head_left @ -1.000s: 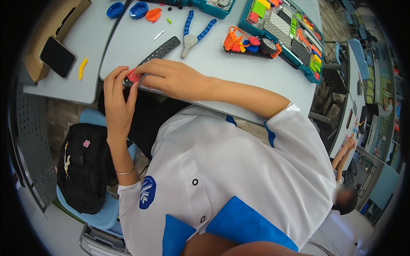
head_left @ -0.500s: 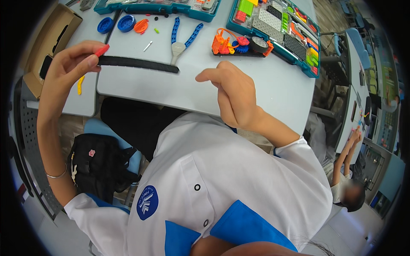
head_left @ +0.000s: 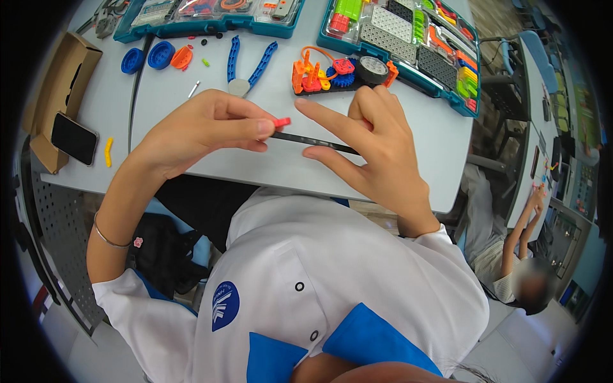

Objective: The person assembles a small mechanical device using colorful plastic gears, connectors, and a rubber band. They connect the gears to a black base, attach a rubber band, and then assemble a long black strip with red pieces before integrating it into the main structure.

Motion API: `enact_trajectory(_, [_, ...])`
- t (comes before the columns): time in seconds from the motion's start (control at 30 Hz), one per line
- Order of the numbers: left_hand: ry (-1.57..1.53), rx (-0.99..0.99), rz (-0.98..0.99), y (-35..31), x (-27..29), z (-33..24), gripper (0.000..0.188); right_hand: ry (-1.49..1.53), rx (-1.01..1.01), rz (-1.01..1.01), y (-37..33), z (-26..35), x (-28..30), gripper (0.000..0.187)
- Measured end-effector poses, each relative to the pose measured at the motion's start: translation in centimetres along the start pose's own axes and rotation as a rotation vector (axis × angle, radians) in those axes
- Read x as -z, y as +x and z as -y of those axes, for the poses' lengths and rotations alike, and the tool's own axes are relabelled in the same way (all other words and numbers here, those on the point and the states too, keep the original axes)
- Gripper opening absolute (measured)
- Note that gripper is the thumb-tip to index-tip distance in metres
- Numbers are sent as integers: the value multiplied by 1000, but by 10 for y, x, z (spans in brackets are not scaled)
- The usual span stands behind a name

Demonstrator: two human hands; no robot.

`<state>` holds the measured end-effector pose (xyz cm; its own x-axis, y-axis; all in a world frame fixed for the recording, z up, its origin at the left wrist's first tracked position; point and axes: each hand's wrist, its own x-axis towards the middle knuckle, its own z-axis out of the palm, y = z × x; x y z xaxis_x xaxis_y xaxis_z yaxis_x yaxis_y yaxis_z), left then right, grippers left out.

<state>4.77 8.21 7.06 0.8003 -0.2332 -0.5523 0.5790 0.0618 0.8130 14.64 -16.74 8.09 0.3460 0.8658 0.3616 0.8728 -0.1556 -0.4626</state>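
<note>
My left hand (head_left: pixel 211 131) pinches a long, narrow black bar (head_left: pixel 313 140) near one end, just above the table's near edge. A small red piece (head_left: pixel 283 122) shows at the fingertips, against that end of the bar. My right hand (head_left: pixel 383 143) is open around the other end, its index finger and thumb spread on either side of the bar. Whether the right palm touches the bar is hidden. Beyond the hands stands a model (head_left: pixel 341 71) of orange, red and blue parts with a grey-and-black wheel.
Teal cases (head_left: pixel 271 29) of building parts line the far side. A plier-like tool with blue handles (head_left: pixel 260 66), blue wheels (head_left: pixel 161 55) and an orange part (head_left: pixel 182 58) lie on the table. At left are a cardboard box (head_left: pixel 67 86), a phone (head_left: pixel 75 138) and a yellow piece (head_left: pixel 108 152).
My left hand has carried the black bar and red piece rightward and nearer. My right hand has spread from a pointing curl, and the bar's far end now lies between its thumb and index finger.
</note>
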Motion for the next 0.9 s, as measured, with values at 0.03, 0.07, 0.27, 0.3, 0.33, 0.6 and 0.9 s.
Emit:
enact_trajectory(0.03, [-13, 9, 17, 5, -5, 0, 36, 5, -11, 44, -3, -3, 2, 45])
enact_trajectory(0.07, [-27, 18, 34, 10, -11, 1, 35, 10, -22, 88, -5, -8, 3, 44])
enact_trajectory(0.27, [-67, 68, 94, 34, -25, -8, 32, 139, 21, 155, -11, -39, 11, 26])
enact_trajectory(0.3, [-79, 67, 99, 37, -26, -10, 32, 164, 15, 171, -9, -45, 14, 23])
enact_trajectory(0.33, [-55, 59, 77, 39, -28, -13, 32, 190, 12, 188, -6, -50, 16, 21])
enact_trajectory(0.6, [279, -417, -286, 39, -23, -33, 40, 277, -14, 319, 47, -96, 36, 15])
enact_trajectory(0.9, [841, -614, -608, 63, -20, -17, 51, 660, -430, 965, 127, -141, 29, 30])
